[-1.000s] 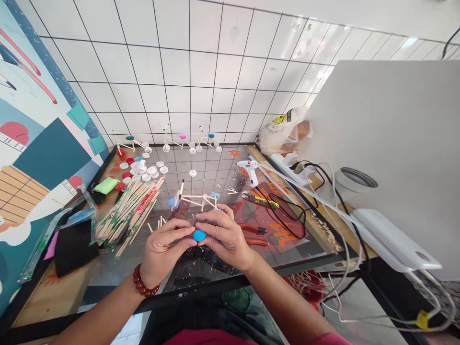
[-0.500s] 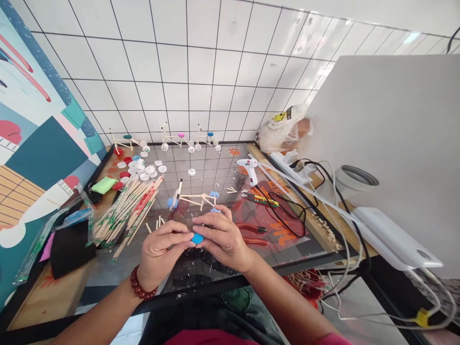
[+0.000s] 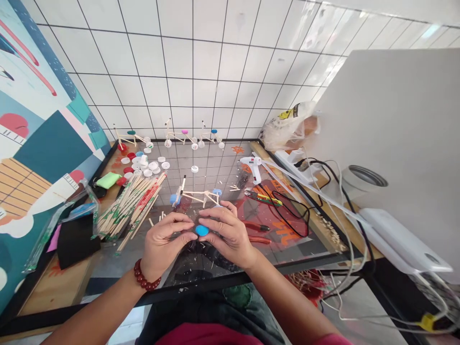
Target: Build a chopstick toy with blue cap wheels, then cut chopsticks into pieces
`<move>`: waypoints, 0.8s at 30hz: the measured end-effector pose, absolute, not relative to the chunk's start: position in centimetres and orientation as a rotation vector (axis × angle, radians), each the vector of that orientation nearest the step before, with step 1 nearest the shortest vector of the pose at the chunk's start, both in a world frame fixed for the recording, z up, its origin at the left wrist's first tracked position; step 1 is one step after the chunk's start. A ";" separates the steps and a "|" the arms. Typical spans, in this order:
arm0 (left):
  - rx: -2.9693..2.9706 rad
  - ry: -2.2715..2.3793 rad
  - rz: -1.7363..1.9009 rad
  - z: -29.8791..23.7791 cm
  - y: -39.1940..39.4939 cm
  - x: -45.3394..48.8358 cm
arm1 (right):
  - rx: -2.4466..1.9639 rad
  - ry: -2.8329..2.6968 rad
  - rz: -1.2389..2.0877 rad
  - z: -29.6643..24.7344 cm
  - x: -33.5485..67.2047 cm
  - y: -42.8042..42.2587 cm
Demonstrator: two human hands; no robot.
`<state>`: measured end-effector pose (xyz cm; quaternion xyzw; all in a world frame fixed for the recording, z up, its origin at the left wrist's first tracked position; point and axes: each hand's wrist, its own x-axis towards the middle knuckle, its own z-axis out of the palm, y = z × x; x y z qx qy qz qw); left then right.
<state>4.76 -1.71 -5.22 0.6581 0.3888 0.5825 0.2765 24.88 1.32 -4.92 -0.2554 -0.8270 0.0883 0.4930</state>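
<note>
Left hand (image 3: 164, 245) and right hand (image 3: 229, 235) together, fingers clamped on blue disc (image 3: 201, 230) between them. Disc held just nearer than stick bicycle model (image 3: 196, 197); glue gun (image 3: 253, 168) off right.

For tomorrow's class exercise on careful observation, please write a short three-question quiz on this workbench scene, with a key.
1. Multiple choice: Which wrist wears the red beaded bracelet? A) left B) right
2. True or false: The hot glue gun lies to the person's right of the bundle of wooden sticks.
3. Short answer: What colour is the small round piece held between the left hand and the right hand?

Key: 1. A  2. True  3. Blue
</note>
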 end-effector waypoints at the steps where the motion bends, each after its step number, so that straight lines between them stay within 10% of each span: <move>1: 1.787 1.036 1.568 -5.2 -1.7 4.7 | -0.620 -2.004 0.209 -4.9 24.9 1.3; 24: 1.519 1.022 1.128 -5.4 -2.2 5.5 | -0.570 -2.114 0.009 -5.0 24.5 0.9</move>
